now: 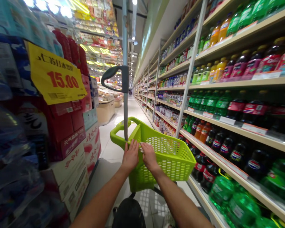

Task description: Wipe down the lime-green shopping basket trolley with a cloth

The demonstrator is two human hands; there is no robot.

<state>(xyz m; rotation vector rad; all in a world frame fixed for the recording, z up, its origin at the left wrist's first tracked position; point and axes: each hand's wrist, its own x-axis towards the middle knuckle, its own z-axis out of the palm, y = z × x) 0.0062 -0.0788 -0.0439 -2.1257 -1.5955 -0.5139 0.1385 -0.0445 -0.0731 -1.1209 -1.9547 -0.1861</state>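
A lime-green plastic shopping cart (167, 164) with perforated basket walls stands right before me, seen from above. My left hand (131, 155) lies over its near rim, fingers close together and bent over the edge beside the grey pole. My right hand (149, 155) is wrapped over the same rim just to the right, fingers curled. A small whitish bit shows by its fingertips; I cannot make out what it is. The cart's tall grey pole (125, 110) rises on the left, with a dark grey loop handle (115, 79) on it.
Shelves of soda bottles (228, 103) line the right side, close to the basket. On the left are stacked drink cartons (68, 167) and a yellow price sign (58, 76). A tiled aisle (133, 107) runs ahead past wooden display bins (106, 109).
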